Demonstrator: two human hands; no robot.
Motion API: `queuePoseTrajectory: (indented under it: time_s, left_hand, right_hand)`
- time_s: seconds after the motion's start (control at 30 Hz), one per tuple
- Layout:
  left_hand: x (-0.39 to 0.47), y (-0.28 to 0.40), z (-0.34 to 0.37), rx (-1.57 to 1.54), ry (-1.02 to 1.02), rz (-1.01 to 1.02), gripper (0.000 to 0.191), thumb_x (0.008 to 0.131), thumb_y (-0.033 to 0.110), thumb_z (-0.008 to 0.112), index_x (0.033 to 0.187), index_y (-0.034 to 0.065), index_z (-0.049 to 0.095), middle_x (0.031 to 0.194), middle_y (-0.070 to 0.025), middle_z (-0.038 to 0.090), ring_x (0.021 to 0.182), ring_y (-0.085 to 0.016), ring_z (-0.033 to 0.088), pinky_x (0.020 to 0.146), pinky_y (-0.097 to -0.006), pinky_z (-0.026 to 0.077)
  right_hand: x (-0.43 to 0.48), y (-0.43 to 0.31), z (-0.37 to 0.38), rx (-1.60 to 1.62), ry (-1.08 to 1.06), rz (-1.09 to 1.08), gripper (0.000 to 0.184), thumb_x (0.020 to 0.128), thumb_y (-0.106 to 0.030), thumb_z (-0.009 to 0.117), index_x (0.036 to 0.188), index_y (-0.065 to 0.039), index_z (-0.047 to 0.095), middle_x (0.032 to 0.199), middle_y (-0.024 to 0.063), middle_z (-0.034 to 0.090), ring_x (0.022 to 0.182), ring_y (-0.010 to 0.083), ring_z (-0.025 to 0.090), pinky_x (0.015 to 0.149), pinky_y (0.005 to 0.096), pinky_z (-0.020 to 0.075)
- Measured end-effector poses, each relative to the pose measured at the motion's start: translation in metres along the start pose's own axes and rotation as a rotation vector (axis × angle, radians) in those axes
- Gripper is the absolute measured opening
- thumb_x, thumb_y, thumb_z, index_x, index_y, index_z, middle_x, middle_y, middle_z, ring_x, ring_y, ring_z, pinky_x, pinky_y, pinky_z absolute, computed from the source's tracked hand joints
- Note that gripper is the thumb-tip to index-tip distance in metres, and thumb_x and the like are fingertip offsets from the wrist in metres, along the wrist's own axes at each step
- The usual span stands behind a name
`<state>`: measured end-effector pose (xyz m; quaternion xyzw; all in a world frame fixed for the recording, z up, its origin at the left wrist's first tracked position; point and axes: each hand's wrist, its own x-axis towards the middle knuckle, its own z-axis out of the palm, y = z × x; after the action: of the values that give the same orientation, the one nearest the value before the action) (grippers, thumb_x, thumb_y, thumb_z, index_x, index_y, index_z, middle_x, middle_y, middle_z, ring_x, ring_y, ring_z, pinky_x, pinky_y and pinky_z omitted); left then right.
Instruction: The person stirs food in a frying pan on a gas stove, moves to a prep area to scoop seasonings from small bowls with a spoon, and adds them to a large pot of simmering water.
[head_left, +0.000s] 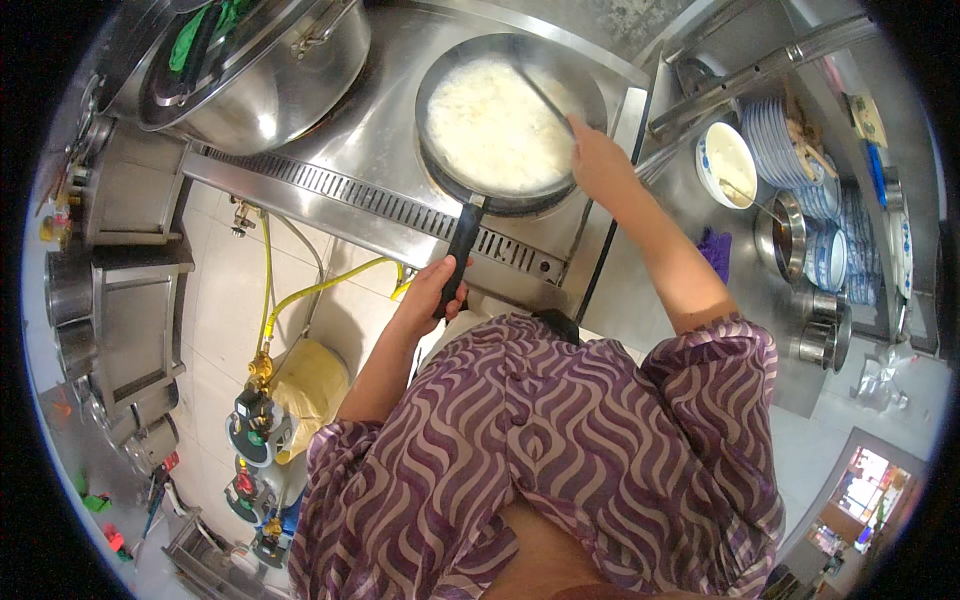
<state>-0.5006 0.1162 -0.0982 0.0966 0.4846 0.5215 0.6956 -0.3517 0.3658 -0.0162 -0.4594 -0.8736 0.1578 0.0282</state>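
A dark wok (442, 82) rests on the steel stove, holding a pale, cloudy, bubbling liquid (495, 124). My left hand (442, 289) is closed around the wok's black handle (466, 236), in front of the stove's edge. Over the wok's right rim, my right hand (596, 161) grips a dark, slender utensil (544, 96). The utensil's far end reaches into the liquid, where its tip is hidden, so I cannot tell its kind.
A large steel pot (262, 97) stands left of the wok. On the steel counter at right are a white bowl (726, 161), a metal bowl (780, 236), stacked plates (772, 142) and a purple cloth (714, 253). Yellow hoses (300, 289) run to gas cylinders below left.
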Motion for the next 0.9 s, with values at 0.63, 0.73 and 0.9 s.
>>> queuePoseTrajectory:
  time_s: [0.63,0.73,0.9]
  left_hand:
    - [0.002,0.004,-0.006,-0.049,-0.055,-0.016,0.039,0.088,0.038,0.043,0.106,0.0029,0.047,0.059,-0.0026,0.049,0.042,-0.008,0.041,0.038,-0.022,0.031]
    - [-0.001,0.008,-0.002,-0.053,-0.034,-0.036,0.038,0.089,0.036,0.042,0.107,0.0027,0.047,0.059,-0.0024,0.049,0.042,-0.008,0.04,0.038,-0.022,0.031]
    - [-0.003,0.009,-0.002,-0.053,-0.012,-0.053,0.038,0.09,0.035,0.04,0.108,0.0027,0.047,0.06,-0.002,0.049,0.042,-0.008,0.04,0.038,-0.0218,0.031]
  right_hand:
    - [-0.14,0.02,-0.036,-0.287,0.007,-0.046,0.048,0.078,-0.007,0.044,0.123,-0.021,0.041,0.084,0.0117,0.053,0.068,0.0298,0.057,0.058,0.0376,0.0466]
    - [-0.162,0.022,-0.058,-0.24,0.112,-0.071,0.045,0.077,-0.007,0.047,0.12,-0.019,0.046,0.079,0.0112,0.051,0.064,0.0279,0.056,0.055,0.0364,0.0453]
    - [-0.19,0.028,-0.085,-0.218,0.057,-0.109,0.046,0.073,-0.004,0.051,0.117,-0.017,0.048,0.074,0.0106,0.051,0.061,0.0266,0.055,0.054,0.0351,0.0449]
